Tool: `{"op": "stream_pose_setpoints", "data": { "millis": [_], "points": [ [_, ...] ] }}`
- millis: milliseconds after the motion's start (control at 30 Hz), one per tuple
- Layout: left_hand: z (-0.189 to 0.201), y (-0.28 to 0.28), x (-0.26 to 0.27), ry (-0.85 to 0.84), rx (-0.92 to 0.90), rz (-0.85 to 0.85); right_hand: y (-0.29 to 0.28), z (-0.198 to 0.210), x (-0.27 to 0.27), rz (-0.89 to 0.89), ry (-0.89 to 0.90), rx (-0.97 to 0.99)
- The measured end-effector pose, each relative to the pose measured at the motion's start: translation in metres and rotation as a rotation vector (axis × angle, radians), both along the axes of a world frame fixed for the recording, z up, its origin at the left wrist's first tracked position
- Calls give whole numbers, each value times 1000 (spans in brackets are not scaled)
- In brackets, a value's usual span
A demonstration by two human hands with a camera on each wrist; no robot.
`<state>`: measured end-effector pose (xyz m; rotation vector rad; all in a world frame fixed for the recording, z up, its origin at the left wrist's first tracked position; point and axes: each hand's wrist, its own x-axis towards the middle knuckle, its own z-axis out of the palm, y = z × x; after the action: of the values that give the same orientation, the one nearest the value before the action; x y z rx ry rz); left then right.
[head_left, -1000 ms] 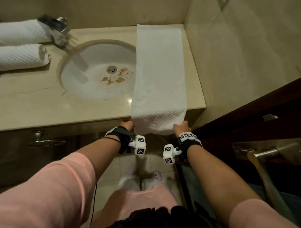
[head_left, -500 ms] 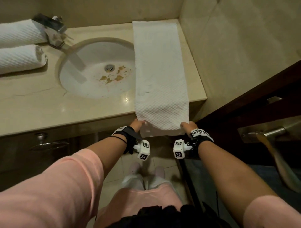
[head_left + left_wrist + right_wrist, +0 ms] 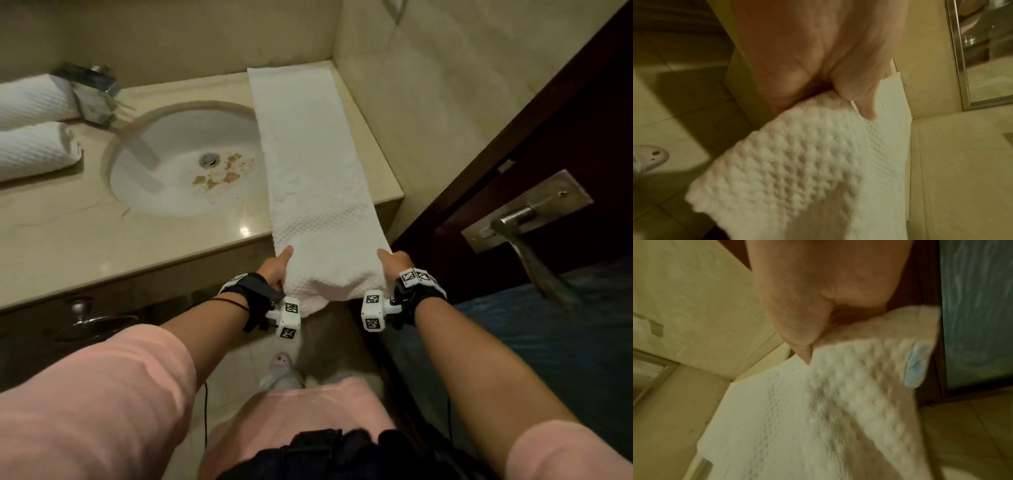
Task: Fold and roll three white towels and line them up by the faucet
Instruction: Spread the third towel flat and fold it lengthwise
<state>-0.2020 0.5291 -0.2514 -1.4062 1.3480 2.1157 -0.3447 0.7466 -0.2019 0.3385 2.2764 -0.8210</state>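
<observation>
beige stone counter [image 3: 51, 219] with a round sunken sink [image 3: 178, 161] fills the head view, walled at the back and on the right. two rolled towels [image 3: 34, 150] already lie side by side at about ten o'clock, just beside the faucet [image 3: 92, 92], so the third is the one in hand.

that third towel [image 3: 308, 154] is folded into a long strip running from twelve o'clock at the back wall down to six o'clock, where its near end hangs off the counter's front edge. its left side overlaps the sink rim. the left hand [image 3: 275, 270] pinches the near left corner, thumb on top and fingers under the cloth; the right hand [image 3: 394, 263] pinches the near right corner the same way. each grip is pressed together on the fabric, which the wrist views confirm: thumb [image 3: 857, 91] on the waffle weave, and thumb [image 3: 797, 331] likewise.

judging from this, the fold is done and the roll is about to start. the next move calls for turning the near end over onto itself and rolling evenly toward twelve o'clock, both hands level so the roll does not cone.

in the way: the sink hollow under the strip's left edge gives no support there, so the roll may sag. the finished roll must then cross over the sink to ten o'clock. a dark door [image 3: 513, 137] with a metal handle [image 3: 520, 212] stands close at three o'clock, and a cupboard knob [image 3: 80, 308] sits below the counter at eight o'clock.
</observation>
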Motion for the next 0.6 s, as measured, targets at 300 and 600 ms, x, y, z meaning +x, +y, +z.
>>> {"op": "stream_pose_setpoints", "data": {
  "millis": [300,600],
  "points": [
    [58,27,40,-144,-65,-281,21,27,7,167,-106,-20],
    [22,26,43,-143,-192,-216,36,46,18,222,-16,-133]
  ]
}}
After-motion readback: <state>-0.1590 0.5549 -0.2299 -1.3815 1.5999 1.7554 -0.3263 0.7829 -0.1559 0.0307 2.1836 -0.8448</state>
